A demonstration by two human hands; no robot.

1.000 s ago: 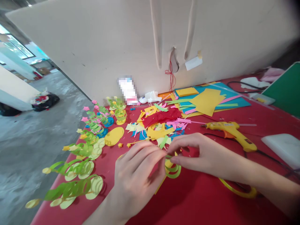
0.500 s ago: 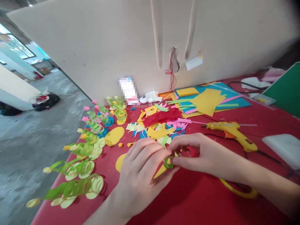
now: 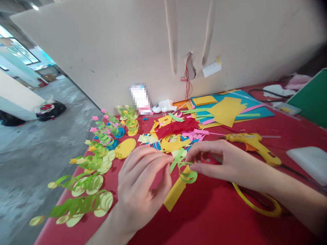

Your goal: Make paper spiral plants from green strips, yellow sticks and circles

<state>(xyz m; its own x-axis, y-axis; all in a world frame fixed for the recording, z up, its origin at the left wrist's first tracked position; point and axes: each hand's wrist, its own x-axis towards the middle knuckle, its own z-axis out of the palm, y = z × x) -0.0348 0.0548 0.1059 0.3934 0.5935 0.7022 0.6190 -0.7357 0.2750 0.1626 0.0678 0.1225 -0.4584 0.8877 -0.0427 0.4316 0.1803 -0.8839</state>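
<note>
A curled green paper strip (image 3: 189, 176) hangs in loose loops from my right hand (image 3: 217, 160), pinched between thumb and fingers. To its left is my left hand (image 3: 145, 183), with fingers curled and the thumb tip close to the index fingertip. Whether anything lies in that pinch I cannot make out. Just past those fingertips shows a straight green strip (image 3: 175, 162). Below the coil is a yellow paper strip (image 3: 175, 194), its upper end behind the loops. Something red (image 3: 208, 158), partly hidden, lies under my right hand.
Finished-looking green spirals (image 3: 76, 206) on paper discs line the table's left edge. Paper scraps (image 3: 176, 141) are heaped behind my hands. A yellow glue gun (image 3: 251, 141), a yellow loop (image 3: 274, 207) and a white block (image 3: 310, 163) lie at right. A phone (image 3: 140, 98) leans on the board.
My hands have moved apart, the left one leftwards. The tight green coil has sprung into wider loops in my right hand. More of the yellow strip shows.
</note>
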